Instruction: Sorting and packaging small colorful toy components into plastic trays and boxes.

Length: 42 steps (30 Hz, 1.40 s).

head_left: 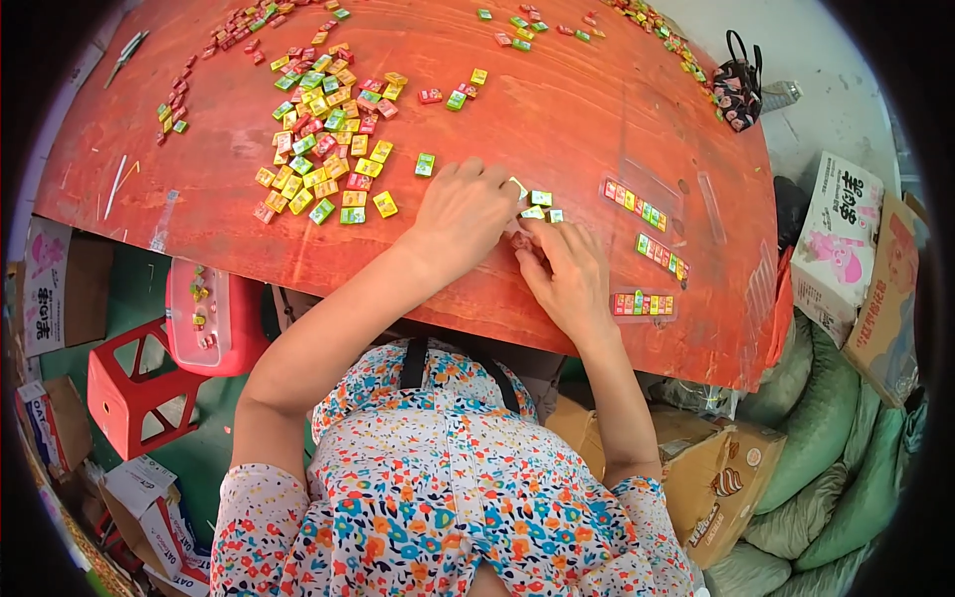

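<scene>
My left hand is over the table with its fingers curled. At its fingertips is a small white-and-green box, partly covered by the fingers. To its right, my right hand rests with bent fingers, the thumb apart from the forefinger. Small reddish boxes lie between that thumb and forefinger, mostly hidden. Just beyond the right fingers are a few loose green-and-white boxes. One green box lies alone beyond my left wrist.
A pile of small red, yellow and green boxes spreads over the red table. Clear trays with rows of boxes stand at right. A red stool, pink bin, cartons and green sacks surround the table.
</scene>
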Each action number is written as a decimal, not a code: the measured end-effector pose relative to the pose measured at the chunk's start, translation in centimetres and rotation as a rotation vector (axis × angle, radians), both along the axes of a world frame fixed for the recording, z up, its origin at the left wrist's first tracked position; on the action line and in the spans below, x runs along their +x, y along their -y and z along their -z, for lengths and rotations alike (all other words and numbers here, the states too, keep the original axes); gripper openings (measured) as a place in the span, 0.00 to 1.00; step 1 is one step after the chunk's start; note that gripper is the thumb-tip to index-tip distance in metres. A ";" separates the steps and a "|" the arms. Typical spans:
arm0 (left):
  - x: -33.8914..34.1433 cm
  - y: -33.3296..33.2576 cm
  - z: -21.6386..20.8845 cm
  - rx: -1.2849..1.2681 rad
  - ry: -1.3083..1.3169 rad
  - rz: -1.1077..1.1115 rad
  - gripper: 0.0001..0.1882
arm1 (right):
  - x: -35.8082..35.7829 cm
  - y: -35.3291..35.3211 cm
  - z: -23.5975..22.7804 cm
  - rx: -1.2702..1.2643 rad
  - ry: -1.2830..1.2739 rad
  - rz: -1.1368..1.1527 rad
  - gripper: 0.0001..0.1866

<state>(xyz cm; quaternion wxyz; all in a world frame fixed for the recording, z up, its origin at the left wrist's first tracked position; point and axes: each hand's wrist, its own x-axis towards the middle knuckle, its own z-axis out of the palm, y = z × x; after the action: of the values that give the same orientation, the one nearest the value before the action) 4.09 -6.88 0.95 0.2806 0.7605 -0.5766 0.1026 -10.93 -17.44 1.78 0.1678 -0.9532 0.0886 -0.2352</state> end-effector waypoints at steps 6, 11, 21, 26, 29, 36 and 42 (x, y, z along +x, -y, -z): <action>0.1 1.7 0.4 0.116 0.120 0.066 0.06 | -0.8 -0.4 0.0 -0.087 -0.036 -0.026 0.14; 0.0 1.8 0.2 0.143 0.002 0.056 0.05 | 0.0 -1.3 0.3 -0.144 -0.067 -0.006 0.16; 1.8 -8.1 -3.1 0.073 -0.547 -0.082 0.12 | 0.8 0.4 1.0 -0.165 -0.068 -0.159 0.20; 0.0 -10.5 -1.0 -0.007 -0.884 -0.204 0.08 | 2.3 1.0 1.0 -0.188 -0.043 -0.281 0.21; -0.6 -10.3 -0.9 -0.028 -0.826 -0.231 0.07 | 2.8 1.0 0.9 -0.190 -0.045 -0.328 0.21; -0.6 -10.5 -0.3 -0.058 -0.808 -0.223 0.08 | 3.8 1.0 0.2 -0.166 -0.075 -0.369 0.22; 0.1 -10.5 0.9 -0.071 -1.209 -0.250 0.10 | 8.3 2.1 -1.0 -0.092 -0.073 -0.194 0.19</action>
<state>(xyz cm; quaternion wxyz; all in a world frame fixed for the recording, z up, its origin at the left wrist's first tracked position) 4.19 3.64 0.04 0.5686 0.7362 -0.2182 -0.2951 -2.67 -19.56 2.78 0.1422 -0.9720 -0.0086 -0.1867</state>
